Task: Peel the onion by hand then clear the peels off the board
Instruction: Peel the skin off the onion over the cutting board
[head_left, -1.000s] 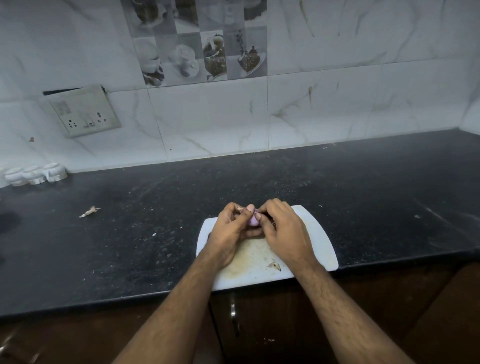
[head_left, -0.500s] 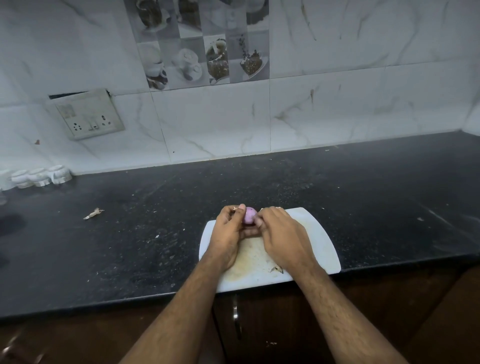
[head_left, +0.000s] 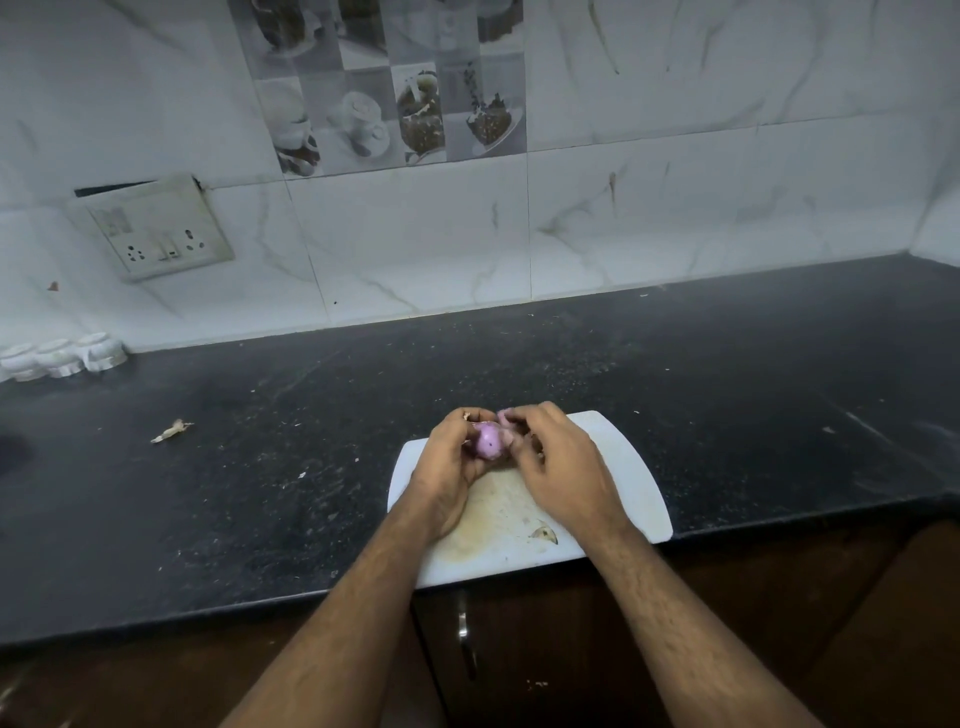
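A small purple onion (head_left: 489, 441) is held over the far edge of the white cutting board (head_left: 631, 475). My left hand (head_left: 453, 470) grips it from the left with curled fingers. From the right, my right hand (head_left: 558, 467) pinches a strip of pale pink skin (head_left: 506, 418) at the onion's top. One brown peel scrap (head_left: 543, 533) lies on the board near my right wrist. The board's middle carries a yellowish stain.
The board sits at the front edge of a dark speckled counter (head_left: 727, 395). A loose peel (head_left: 171, 431) lies on the counter to the left. Small white cups (head_left: 62, 356) stand at the far left by the tiled wall. A wall socket (head_left: 156, 228) hangs above them.
More of the purple onion shows between my hands than before. My right fingers have drawn apart from the left with skin pinched. The view has shifted slightly.
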